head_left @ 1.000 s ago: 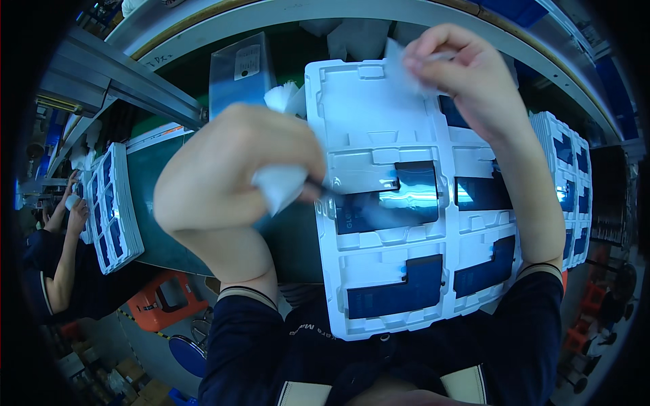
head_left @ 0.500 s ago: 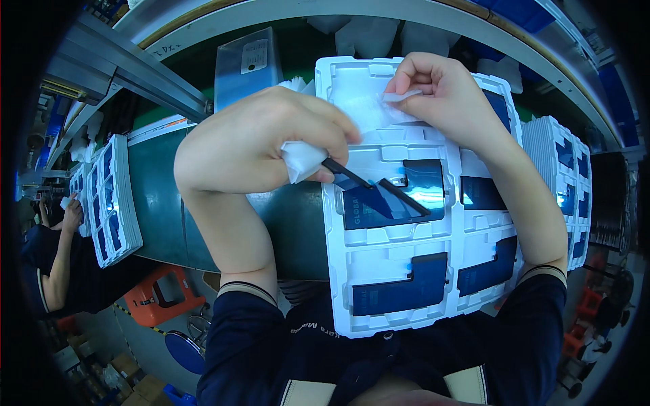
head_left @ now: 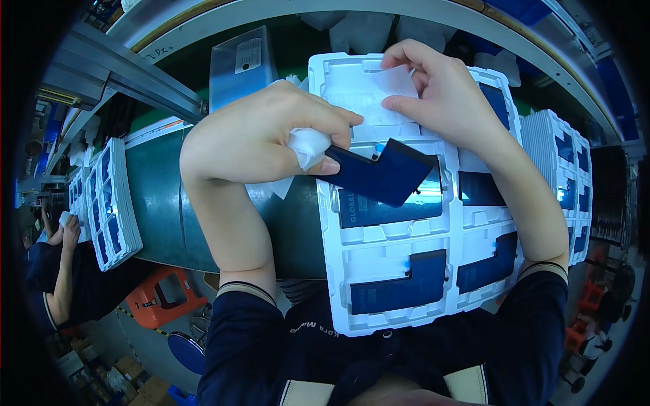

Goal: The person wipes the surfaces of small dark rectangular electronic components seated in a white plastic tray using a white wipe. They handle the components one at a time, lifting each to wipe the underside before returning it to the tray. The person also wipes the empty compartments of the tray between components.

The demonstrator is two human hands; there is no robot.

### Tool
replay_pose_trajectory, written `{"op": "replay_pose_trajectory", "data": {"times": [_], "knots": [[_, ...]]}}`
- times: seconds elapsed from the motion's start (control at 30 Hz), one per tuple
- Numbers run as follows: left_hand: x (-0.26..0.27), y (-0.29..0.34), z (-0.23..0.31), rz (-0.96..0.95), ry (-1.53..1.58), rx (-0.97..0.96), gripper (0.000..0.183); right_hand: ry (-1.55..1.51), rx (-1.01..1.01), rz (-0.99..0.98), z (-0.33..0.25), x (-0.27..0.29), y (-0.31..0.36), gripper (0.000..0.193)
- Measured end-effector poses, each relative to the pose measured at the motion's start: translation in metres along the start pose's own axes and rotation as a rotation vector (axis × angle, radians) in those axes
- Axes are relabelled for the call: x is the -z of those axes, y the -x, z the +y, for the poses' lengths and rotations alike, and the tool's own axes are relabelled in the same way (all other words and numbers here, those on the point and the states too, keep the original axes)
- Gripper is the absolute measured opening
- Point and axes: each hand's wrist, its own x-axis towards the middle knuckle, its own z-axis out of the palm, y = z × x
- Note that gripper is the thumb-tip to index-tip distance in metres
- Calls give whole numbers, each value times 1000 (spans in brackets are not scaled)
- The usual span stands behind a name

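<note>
My left hand (head_left: 261, 135) pinches a dark blue, L-shaped battery (head_left: 386, 172) by one end, thumb against fingers. A crumpled white wipe (head_left: 309, 147) is tucked in the same hand. The held battery hovers, tilted, over another L-shaped battery (head_left: 359, 211) lying in the white moulded tray (head_left: 333, 267). At the tray's far part, my right hand (head_left: 437, 95) holds a thin translucent white sheet (head_left: 399, 82) between its fingers, above a compartment with no battery in it. Two more batteries, a left one (head_left: 399, 287) and a right one (head_left: 487, 266), lie in the near compartments.
Stacked trays of batteries stand at the right (head_left: 552, 183) and left (head_left: 112, 203) on the green work surface (head_left: 159, 196). A clear plastic bin (head_left: 240, 68) is behind my left hand. At far left another person's arm (head_left: 64, 260) shows; an orange stool (head_left: 162, 298) stands below.
The held battery has turned from nearly edge-on to showing its broad face, and has risen slightly. The sheet in my right hand, folded before, now stands spread as that hand has shifted slightly away.
</note>
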Motion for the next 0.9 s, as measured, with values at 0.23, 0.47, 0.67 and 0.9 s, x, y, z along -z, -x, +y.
{"op": "replay_pose_trajectory", "data": {"times": [0.23,0.47,0.67,0.9], "knots": [[-1,-7,-11,315,209,254,20,326,216,217,31,15,-1,47],[-23,-29,-8,456,-31,424,26,-524,-139,-90,26,36,-11,30],[-27,-31,-8,606,-276,282,28,-107,50,-49,29,24,-10,23],[-26,-43,28,925,952,-202,56,-705,12,-72,6,28,-8,38]]}}
